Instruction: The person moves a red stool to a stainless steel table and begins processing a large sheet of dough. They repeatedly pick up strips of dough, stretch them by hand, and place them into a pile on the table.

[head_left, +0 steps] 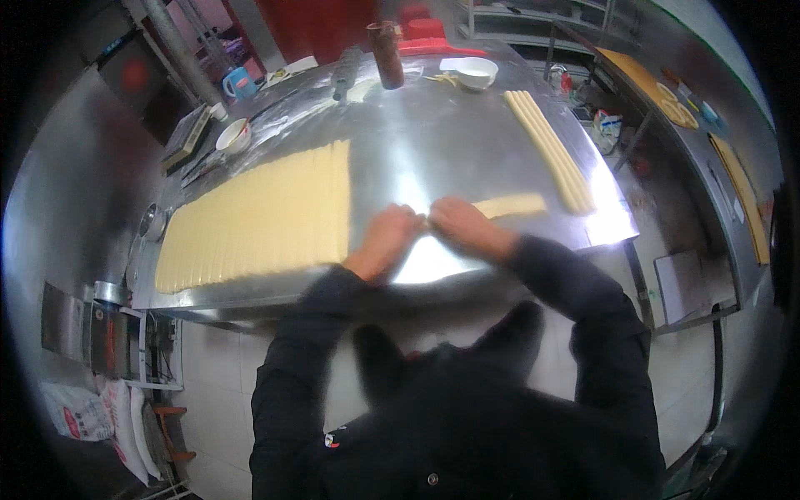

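Note:
My left hand point(387, 239) and my right hand point(465, 227) meet knuckle to knuckle over the near middle of the steel table. Both are closed, fingers curled, pinching at a pale yellow dough strip point(518, 205). Its free end lies flat to the right, beyond my right hand; the part inside my fingers is mostly hidden and slightly blurred. Left of my left hand spreads a wide sheet of dough point(258, 221), cut into many narrow parallel strips. Several long dough ropes point(550, 150) lie side by side along the table's right edge.
On the steel table point(450, 142) stand a dark brown cylinder point(386, 57), a white bowl point(477, 75), a red brush point(442, 47) and another bowl point(234, 136). Flour dusts the far left. A side counter point(708, 150) runs along the right; sacks point(125, 425) stand lower left.

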Tool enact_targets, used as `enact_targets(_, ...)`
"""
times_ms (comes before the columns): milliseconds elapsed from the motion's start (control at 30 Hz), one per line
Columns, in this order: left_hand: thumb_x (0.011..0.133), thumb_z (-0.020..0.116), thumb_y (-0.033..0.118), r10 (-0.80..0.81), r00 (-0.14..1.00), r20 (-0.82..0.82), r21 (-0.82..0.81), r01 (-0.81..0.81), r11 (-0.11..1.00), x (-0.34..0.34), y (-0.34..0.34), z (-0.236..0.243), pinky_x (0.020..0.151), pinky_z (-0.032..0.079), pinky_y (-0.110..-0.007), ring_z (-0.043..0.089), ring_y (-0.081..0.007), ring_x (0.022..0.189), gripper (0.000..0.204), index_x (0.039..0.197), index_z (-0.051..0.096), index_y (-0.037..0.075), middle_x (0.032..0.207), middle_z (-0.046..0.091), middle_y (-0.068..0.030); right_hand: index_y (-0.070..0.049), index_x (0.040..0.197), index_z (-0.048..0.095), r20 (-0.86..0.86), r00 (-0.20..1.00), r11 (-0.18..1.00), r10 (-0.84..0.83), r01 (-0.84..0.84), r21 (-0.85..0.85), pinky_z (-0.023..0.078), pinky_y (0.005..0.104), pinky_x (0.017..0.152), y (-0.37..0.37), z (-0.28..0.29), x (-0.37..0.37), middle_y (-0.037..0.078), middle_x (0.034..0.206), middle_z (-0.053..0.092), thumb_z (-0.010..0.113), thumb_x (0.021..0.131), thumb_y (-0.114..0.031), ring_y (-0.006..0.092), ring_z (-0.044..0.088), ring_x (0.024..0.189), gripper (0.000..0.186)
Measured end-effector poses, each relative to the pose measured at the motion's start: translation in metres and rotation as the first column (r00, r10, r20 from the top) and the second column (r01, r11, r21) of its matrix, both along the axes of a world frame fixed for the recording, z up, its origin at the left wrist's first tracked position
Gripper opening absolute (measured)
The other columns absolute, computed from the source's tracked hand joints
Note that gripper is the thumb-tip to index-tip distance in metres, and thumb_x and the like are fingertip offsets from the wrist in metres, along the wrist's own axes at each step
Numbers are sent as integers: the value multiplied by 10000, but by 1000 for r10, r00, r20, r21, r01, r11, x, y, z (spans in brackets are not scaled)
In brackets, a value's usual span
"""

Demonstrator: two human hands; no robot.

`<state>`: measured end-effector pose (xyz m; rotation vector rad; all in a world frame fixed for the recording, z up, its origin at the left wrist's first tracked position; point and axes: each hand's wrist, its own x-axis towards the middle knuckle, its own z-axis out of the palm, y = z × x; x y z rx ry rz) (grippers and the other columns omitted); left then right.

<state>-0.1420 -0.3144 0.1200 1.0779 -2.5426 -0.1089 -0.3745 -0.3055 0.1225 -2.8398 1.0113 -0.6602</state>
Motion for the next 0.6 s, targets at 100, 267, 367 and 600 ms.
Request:
enact_targets(100, 944, 723, 182, -13, 1000, -29, -29, 13, 1000, 6, -4, -10, 828, 519, -422, 631, -299, 963, 209, 1135, 759, 103, 999, 674, -93, -42, 1058, 587, 81, 996, 999, 41, -41, 2, 502, 442, 875, 6, 6, -12, 138, 1059, 602, 685, 931, -145, 324, 582, 992, 191)
enact_targets(267, 934, 713, 166, -72, 997, -2, -98, 71, 993, -31, -4, -3, 807, 521, -428, 625, -305, 938, 174, 1086, 755, 93, 998, 670, -93, -55, 1119, 603, -5, 998, 998, 59, -59, -8, 496, 437, 901, 3, -2, -39, 127, 1090, 609, 696, 930, -159, 326, 578, 1031, 234)
enact_targets(367, 915, 711, 140, -39, 997, 60, -69, 43, 997, -39, -3, -12, 804, 526, -429, 625, -299, 943, 180, 1077, 748, 72, 1012, 671, -96, -61, 1150, 612, 24, 999, 997, 34, -36, 65, 492, 433, 913, 5, 2, -44, 123, 1087, 613, 684, 943, -170, 327, 582, 1040, 245)
enact_targets(600, 934, 687, 174, -134, 990, 49, -125, 139, 982, -75, -4, -7, 797, 526, -430, 624, -297, 936, 268, 1179, 713, 68, 1015, 663, -103, -56, 1147, 609, -73, 997, 999, 24, -26, -29, 483, 438, 914, 10, 0, -75, 119, 1110, 623, 702, 947, -199, 317, 587, 1049, 263)
